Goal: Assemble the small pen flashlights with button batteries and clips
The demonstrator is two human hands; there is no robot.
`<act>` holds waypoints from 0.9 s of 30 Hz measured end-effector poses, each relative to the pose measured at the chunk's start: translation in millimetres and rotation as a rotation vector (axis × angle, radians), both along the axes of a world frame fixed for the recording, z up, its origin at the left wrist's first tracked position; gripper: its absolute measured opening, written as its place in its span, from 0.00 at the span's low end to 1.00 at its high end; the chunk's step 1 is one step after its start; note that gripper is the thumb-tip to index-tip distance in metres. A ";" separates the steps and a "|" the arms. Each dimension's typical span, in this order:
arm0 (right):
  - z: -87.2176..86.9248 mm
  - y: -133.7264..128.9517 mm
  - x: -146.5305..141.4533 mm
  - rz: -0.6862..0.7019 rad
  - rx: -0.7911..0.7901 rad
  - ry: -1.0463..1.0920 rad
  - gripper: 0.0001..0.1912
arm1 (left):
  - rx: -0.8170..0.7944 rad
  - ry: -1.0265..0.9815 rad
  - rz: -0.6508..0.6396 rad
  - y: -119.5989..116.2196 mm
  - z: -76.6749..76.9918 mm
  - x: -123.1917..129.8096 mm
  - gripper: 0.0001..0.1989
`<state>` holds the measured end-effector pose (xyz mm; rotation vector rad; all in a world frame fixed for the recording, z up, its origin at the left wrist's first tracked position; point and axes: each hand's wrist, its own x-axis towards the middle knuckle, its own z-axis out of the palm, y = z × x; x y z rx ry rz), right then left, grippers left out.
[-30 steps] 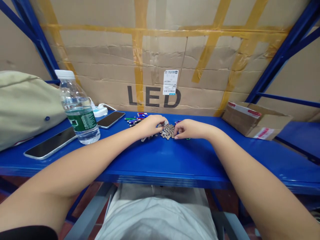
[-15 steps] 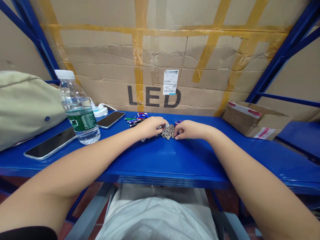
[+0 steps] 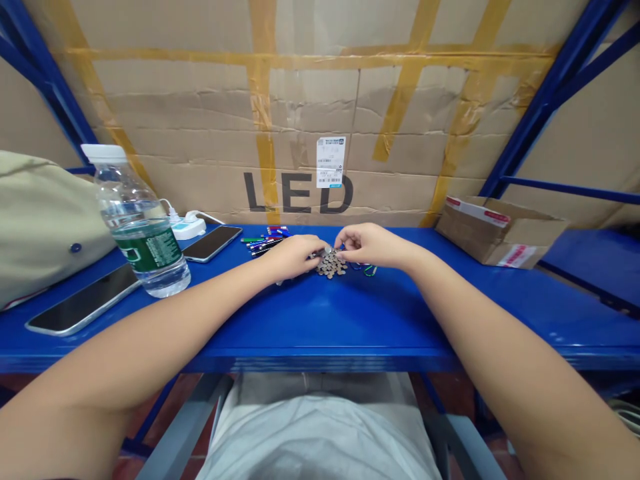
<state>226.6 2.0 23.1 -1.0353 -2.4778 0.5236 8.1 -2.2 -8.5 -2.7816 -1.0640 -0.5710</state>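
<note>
On the blue tabletop lies a pile of small round metal pieces (image 3: 332, 267) that look like coins. At the pile's left edge my left hand (image 3: 299, 256) is closed around a small clear tube-like thing (image 3: 328, 249), of which only a pale round end shows. My right hand (image 3: 367, 244) is raised just behind the right side of the pile, thumb and forefinger pinched close to that round end. Whatever the pinch holds is too small to make out. Several pens (image 3: 264, 242) lie in a heap beyond my left wrist. Green and blue loop-shaped pieces (image 3: 369, 270) show below my right hand.
A water bottle (image 3: 143, 227) stands at left between two phones (image 3: 83, 300), near a white power strip (image 3: 189, 228) and a beige bag (image 3: 45, 223). At right sits an open cardboard box (image 3: 493, 233). A large taped carton (image 3: 210, 133) walls off the back of the blue table (image 3: 320, 327).
My right hand has lifted from the pile's right edge and moved up toward the round end in my left hand, uncovering the green and blue pieces. The view has shifted slightly right.
</note>
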 end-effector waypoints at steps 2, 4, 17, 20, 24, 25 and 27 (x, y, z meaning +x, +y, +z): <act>-1.2 0.1 -1.9 0.041 0.017 0.130 0.12 | 0.000 -0.032 -0.004 -0.5 -0.8 1.0 0.07; -2.7 0.1 -3.9 0.069 0.026 0.206 0.13 | -0.004 -0.063 -0.025 -0.9 -1.5 1.8 0.06; -7.5 1.0 -8.2 0.097 0.017 0.236 0.13 | -0.021 -0.097 -0.044 -2.4 -0.5 2.6 0.06; -9.5 2.6 -9.3 0.118 0.020 0.240 0.13 | -0.017 -0.097 -0.048 -1.0 -1.7 2.2 0.06; -10.5 4.2 -9.0 0.124 0.024 0.236 0.13 | -0.020 -0.094 -0.049 -0.1 -1.8 1.7 0.05; -10.1 5.0 -7.9 0.123 0.027 0.240 0.13 | -0.022 -0.096 -0.047 -0.2 -1.5 1.4 0.05; -8.8 7.1 -4.5 0.114 0.044 0.241 0.15 | -0.023 -0.095 -0.038 -0.4 -0.9 0.8 0.06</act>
